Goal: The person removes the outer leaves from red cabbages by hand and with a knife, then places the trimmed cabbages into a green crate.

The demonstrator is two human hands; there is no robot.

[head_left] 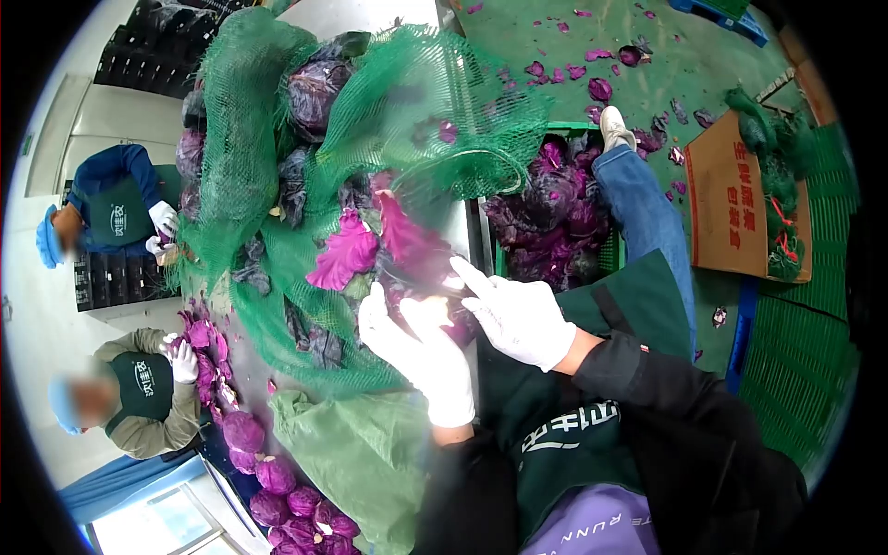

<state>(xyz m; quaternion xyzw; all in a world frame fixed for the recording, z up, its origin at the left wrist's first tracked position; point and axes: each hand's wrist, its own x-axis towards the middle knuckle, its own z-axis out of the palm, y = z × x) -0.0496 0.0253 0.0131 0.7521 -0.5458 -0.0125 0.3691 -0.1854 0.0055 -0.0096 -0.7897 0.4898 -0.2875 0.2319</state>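
Red cabbage (414, 264) sits at the mouth of the green net sack (268, 139) on the table, between both white-gloved hands; I see the left hand (421, 350) curled around its near side, holding it; the right hand (518, 316) lies against it with the forefinger straight, and I cannot tell whether it grips; trimmed cabbages (277, 481) lie nearby; a green crate (606, 252) of purple leaves stands just beyond.

Probably produce-packing plant: netted cabbages (314, 92), aproned workers (139, 393)
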